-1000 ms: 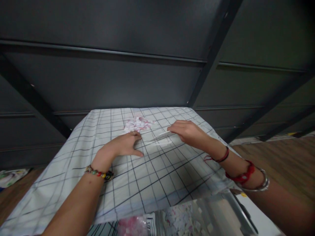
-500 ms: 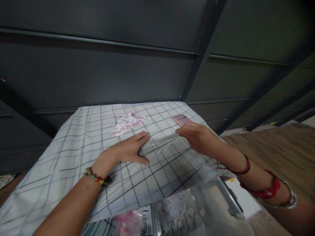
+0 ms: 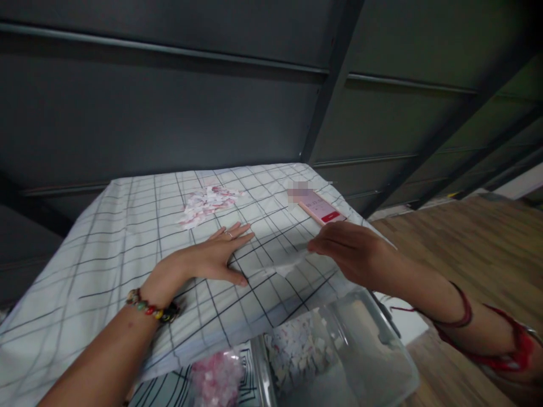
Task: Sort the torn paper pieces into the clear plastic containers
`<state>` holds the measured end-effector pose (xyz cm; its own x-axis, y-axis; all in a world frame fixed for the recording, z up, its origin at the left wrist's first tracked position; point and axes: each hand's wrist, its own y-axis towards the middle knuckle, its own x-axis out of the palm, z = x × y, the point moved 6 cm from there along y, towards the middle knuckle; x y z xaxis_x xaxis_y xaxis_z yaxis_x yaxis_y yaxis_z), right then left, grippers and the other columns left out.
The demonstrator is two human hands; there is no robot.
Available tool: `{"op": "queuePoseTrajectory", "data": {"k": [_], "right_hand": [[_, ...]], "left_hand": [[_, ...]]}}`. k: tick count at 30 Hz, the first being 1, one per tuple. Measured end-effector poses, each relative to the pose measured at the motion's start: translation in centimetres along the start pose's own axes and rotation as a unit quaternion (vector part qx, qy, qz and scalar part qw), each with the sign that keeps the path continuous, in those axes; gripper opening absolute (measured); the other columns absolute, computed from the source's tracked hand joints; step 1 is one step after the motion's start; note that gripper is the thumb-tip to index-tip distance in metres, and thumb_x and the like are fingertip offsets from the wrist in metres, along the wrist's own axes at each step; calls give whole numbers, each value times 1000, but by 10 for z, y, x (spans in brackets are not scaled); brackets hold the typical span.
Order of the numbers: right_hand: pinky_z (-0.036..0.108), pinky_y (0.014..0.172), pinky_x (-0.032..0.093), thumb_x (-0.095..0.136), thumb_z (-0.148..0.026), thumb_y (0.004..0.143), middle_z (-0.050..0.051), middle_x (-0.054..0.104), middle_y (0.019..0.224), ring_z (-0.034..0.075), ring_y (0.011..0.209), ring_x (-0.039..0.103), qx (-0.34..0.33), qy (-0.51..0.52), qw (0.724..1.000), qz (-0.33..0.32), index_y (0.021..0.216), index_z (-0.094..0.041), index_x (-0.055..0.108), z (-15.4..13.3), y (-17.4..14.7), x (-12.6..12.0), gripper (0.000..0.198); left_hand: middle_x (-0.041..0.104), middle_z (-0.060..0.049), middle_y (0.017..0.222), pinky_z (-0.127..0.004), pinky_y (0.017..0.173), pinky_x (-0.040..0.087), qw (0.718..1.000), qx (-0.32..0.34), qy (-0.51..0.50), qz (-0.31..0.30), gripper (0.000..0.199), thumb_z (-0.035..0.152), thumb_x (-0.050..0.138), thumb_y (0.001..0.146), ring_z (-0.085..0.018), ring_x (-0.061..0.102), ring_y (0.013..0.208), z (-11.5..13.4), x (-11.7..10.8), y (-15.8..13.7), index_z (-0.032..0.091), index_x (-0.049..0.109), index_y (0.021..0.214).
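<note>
My left hand (image 3: 218,254) lies on the checked tablecloth (image 3: 139,237) with its fingers spread and holds nothing. My right hand (image 3: 352,249) is closed in a pinch above the cloth, to the right. From its fingertips a thin, whitish strip (image 3: 291,263), blurred and partly see-through, reaches toward my left thumb; whether it is paper or plastic I cannot tell. Just beyond my right hand lies a pink phone (image 3: 316,206) with its screen lit. Past my left fingers sits a loose heap of white and pink paper scraps (image 3: 207,204).
Below the table's near edge stands a clear plastic box (image 3: 373,362) with its lid up. Many small pale paper pieces (image 3: 297,345) are in it. A clear bag of pink pieces (image 3: 218,376) is beside the box. Dark metal panels (image 3: 178,107) rise behind the table.
My right hand has moved a little toward me with the strip, uncovering more of the phone. My left fingers are spread wider. The view has shifted slightly.
</note>
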<state>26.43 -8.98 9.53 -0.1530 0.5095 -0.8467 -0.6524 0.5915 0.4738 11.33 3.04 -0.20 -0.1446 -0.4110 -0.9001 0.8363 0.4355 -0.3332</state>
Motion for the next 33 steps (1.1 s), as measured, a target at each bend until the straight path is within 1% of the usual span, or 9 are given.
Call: {"op": "queuePoseTrajectory", "data": {"k": [3, 8, 13, 18, 22, 25, 27, 29, 33], "right_hand": [[26, 62, 49, 32, -8, 88, 6, 64, 70, 14, 67, 57, 9, 16, 1000, -18, 84, -13, 61, -14, -11, -16, 30], [25, 69, 49, 33, -10, 90, 4, 65, 70, 13, 71, 59, 37, 17, 999, -9, 84, -15, 58, -31, -29, -40, 26], [24, 67, 49, 36, -11, 89, 3, 65, 71, 13, 71, 59, 33, -17, 999, -2, 86, -17, 56, -36, -38, -50, 21], [23, 64, 49, 37, -5, 85, 3, 64, 69, 12, 68, 58, 55, -28, 998, 12, 85, -17, 56, -24, -33, -50, 23], [25, 59, 48, 39, -3, 81, 3, 63, 69, 13, 65, 57, 49, -33, 998, 23, 87, -15, 58, 0, -17, -31, 23], [26, 60, 47, 38, -7, 82, 4, 63, 70, 14, 67, 57, 72, -26, 997, 21, 84, -16, 59, 28, 6, -6, 23], [28, 69, 47, 39, -10, 83, 5, 65, 79, 16, 76, 59, 103, -13, 994, 27, 84, -16, 60, 48, 26, 12, 22], [30, 70, 45, 40, -11, 82, 7, 65, 80, 18, 76, 58, 127, -12, 991, 28, 86, -15, 61, 64, 50, 31, 22], [31, 73, 41, 36, -7, 81, 9, 64, 85, 19, 82, 55, 145, -7, 989, 15, 92, -12, 62, 81, 94, 66, 28]], "left_hand": [[-3, -11, 149, -40, 108, 1, 1000, 2, -2, -1, 98, 53, 63, 70, -25, -7, 136, 1, 1, 0, 15, 11, 143], [-4, -8, 150, -43, 108, 1, 1000, 11, -1, -1, 97, 56, 62, 68, -26, -7, 136, 3, 2, 3, 19, 12, 143], [2, -8, 150, -42, 109, 3, 999, 40, -5, 7, 95, 57, 61, 69, -28, -4, 136, 9, 1, 4, 19, 16, 143], [7, -7, 150, -43, 108, 8, 998, 56, -2, 28, 88, 56, 60, 71, -27, 2, 136, 10, 0, 4, 22, 21, 142], [18, -9, 149, -38, 108, 17, 991, 67, 13, 111, 70, 52, 51, 81, -24, 13, 136, -3, -8, 4, 18, 29, 138], [32, -11, 144, -36, 107, 21, 977, 32, 68, 199, 58, 47, 46, 85, -23, 25, 132, -22, -21, -2, 15, 39, 133], [35, -12, 141, -41, 107, 21, 964, -23, 109, 243, 54, 44, 46, 86, -25, 27, 131, -37, -30, -8, 14, 41, 131], [35, -14, 141, -45, 105, 23, 945, -100, 131, 281, 52, 40, 45, 87, -28, 26, 131, -53, -37, -16, 12, 41, 130], [33, -19, 141, -43, 105, 25, 917, -229, 132, 300, 59, 42, 43, 87, -31, 24, 132, -79, -40, -30, 6, 37, 132]]}}
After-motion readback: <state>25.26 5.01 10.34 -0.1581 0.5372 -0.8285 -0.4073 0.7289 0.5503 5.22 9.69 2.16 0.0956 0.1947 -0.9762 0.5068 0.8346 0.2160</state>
